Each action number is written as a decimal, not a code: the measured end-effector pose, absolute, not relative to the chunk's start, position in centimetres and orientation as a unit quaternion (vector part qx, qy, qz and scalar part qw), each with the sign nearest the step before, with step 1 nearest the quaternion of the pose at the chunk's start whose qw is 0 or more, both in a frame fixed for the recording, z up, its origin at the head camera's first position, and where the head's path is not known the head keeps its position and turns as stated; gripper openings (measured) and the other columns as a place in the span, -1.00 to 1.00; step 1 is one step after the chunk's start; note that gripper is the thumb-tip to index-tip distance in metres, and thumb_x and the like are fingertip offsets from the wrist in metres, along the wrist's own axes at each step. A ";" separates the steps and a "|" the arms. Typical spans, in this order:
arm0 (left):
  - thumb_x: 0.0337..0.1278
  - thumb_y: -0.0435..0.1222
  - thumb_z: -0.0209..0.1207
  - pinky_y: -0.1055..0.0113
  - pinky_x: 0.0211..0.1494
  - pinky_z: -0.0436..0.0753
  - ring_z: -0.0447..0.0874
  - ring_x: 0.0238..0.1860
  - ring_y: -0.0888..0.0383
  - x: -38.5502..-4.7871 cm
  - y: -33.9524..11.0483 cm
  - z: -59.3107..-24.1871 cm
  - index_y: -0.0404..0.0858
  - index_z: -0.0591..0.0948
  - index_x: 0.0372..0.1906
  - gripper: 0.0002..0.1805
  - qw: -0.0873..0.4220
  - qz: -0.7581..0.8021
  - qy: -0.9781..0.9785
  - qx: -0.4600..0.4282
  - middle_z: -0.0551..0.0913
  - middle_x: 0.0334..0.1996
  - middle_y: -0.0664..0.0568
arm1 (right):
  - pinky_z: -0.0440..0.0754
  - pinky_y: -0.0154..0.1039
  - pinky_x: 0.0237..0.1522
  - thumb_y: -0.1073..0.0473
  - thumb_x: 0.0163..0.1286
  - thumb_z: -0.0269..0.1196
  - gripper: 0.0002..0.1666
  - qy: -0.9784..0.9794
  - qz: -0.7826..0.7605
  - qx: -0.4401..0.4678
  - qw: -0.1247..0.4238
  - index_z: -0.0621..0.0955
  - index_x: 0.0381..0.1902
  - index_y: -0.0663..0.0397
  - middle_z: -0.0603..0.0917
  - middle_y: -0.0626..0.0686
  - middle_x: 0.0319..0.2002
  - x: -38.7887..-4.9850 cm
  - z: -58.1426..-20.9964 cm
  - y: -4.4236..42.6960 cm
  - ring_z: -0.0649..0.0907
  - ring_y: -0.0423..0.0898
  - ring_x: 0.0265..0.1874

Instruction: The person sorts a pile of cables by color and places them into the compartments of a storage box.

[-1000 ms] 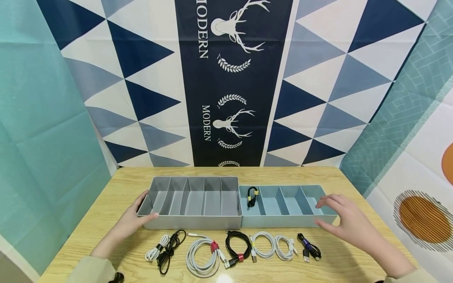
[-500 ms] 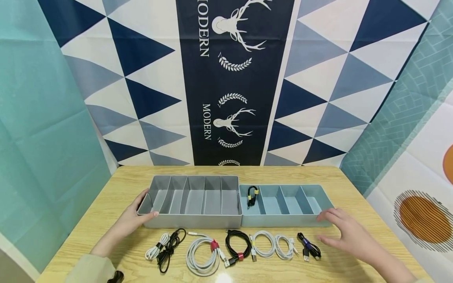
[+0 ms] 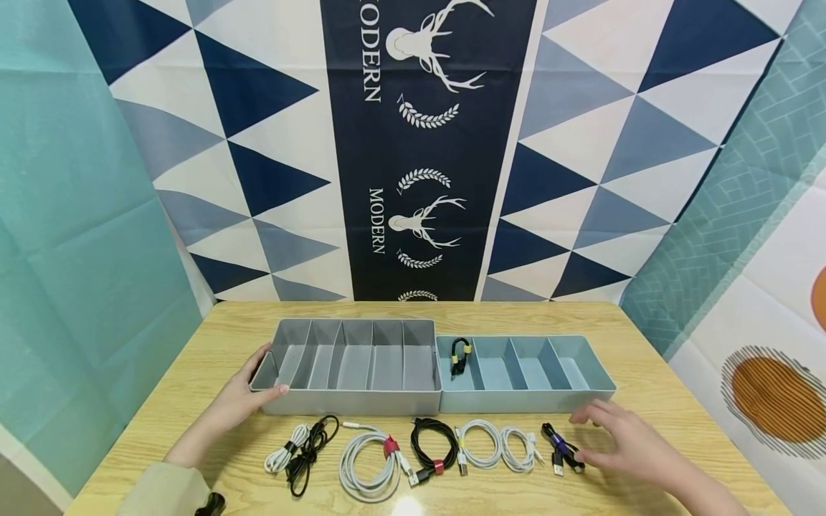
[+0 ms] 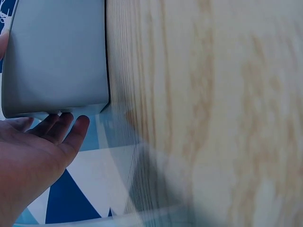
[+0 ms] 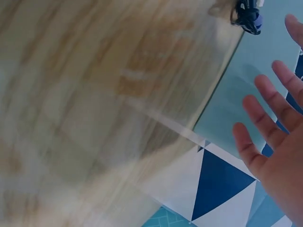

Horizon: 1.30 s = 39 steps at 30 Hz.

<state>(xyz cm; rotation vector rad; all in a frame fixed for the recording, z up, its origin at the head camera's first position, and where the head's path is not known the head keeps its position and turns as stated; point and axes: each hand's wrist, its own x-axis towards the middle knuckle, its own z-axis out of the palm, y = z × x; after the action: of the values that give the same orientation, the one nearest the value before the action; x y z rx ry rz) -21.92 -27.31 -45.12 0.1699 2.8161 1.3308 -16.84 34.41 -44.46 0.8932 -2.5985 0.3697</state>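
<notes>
My left hand (image 3: 234,393) holds the left end of a grey divided storage box (image 3: 351,403), thumb on the front rim; in the left wrist view its fingertips (image 4: 81,124) touch the end wall. My right hand (image 3: 622,444) hovers with parted fingers beside a small black USB cable (image 3: 563,448) bundled with a purple tie. It holds nothing; in the right wrist view its fingers (image 5: 265,106) are spread in front of the light blue divided box (image 3: 529,403). That box abuts the grey one and has a black cable (image 3: 459,358) with yellow ties in its leftmost compartment.
In a row before the boxes lie a white cable (image 3: 284,451), a black cable (image 3: 310,455), a large white coil with red tie (image 3: 371,466), a black coil (image 3: 429,444) and two smaller white coils (image 3: 480,444). A patterned cloth (image 3: 413,143) hangs behind the wooden table (image 3: 258,312).
My right hand has come down and towards me, from the right end of the blue box to the purple-tied cable. The left hand stays on the grey box.
</notes>
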 end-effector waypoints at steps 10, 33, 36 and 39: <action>0.09 0.02 0.25 -0.40 0.19 0.17 -0.09 0.37 -0.45 -21.9 -27.2 -44.9 -0.01 -0.17 0.52 0.05 0.017 0.428 0.902 0.049 -0.14 0.46 -0.33 | 0.56 -0.27 -0.31 -0.34 -0.05 0.38 -0.48 -0.937 0.120 0.315 0.092 0.58 -0.20 -0.24 0.55 -0.31 -0.24 -16.8 -45.3 34.2 0.51 -0.36 -0.31; 0.09 0.02 0.25 -0.36 0.20 0.21 0.02 0.35 -0.42 -21.8 -27.1 -44.8 -0.01 -0.17 0.51 0.05 0.018 0.433 0.900 0.050 -0.14 0.47 -0.32 | 0.21 -0.39 -0.48 -0.09 -0.08 0.48 -0.63 -0.939 0.084 0.316 0.104 0.47 -0.43 -0.41 0.37 -0.38 -0.39 -17.8 -45.8 33.9 0.31 -0.43 -0.44; 0.08 0.03 0.25 -0.35 0.20 0.22 -0.01 0.36 -0.42 -21.8 -27.1 -44.7 -0.01 -0.16 0.51 0.05 0.019 0.434 0.899 0.050 -0.13 0.47 -0.32 | 0.25 -0.38 -0.49 -0.02 -0.08 0.48 -0.64 -0.942 0.081 0.312 0.097 0.49 -0.42 -0.39 0.39 -0.38 -0.38 -17.9 -45.8 34.0 0.32 -0.43 -0.43; 0.08 0.03 0.26 -0.35 0.20 0.22 0.01 0.36 -0.42 -21.8 -27.1 -44.7 -0.01 -0.16 0.51 0.05 0.019 0.435 0.899 0.051 -0.13 0.46 -0.32 | 0.30 -0.37 -0.49 0.03 -0.07 0.47 -0.65 -0.943 0.079 0.310 0.094 0.51 -0.41 -0.35 0.41 -0.37 -0.38 -18.1 -45.7 34.1 0.33 -0.44 -0.43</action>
<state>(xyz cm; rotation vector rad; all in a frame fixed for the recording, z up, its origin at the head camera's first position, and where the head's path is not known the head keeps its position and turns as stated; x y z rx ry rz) -21.77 -27.06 -44.70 0.1580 2.7910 1.3496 -18.05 34.06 -45.75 0.9188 -2.7971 0.2341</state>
